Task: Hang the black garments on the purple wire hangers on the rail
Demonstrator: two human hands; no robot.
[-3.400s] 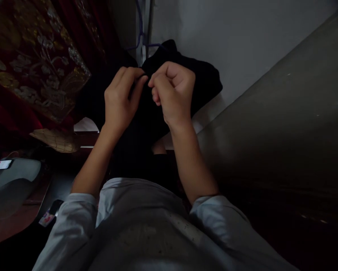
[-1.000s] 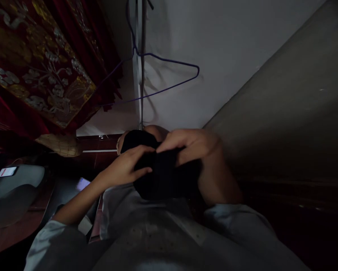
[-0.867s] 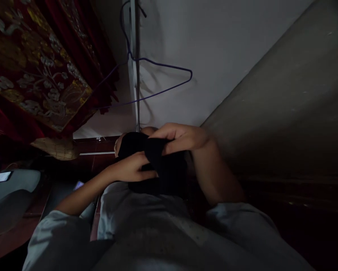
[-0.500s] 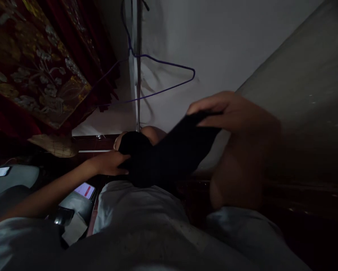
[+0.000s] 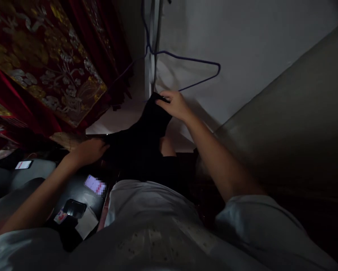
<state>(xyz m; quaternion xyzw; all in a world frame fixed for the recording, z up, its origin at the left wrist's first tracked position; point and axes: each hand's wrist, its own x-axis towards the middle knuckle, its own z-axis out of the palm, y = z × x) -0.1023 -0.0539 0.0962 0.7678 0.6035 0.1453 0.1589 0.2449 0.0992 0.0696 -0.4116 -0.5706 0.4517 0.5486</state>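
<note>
Cloth (image 5: 137, 139), plain black, spans mid-frame, fingers of the left hand (image 5: 89, 151) and right hand (image 5: 175, 105) clamped on its left and upper ends.

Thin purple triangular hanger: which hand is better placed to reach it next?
Likely the right hand: holding black cloth, it appears close beside the lower bar of the purple hanger. The left hand holds the cloth lower and farther away.
</note>
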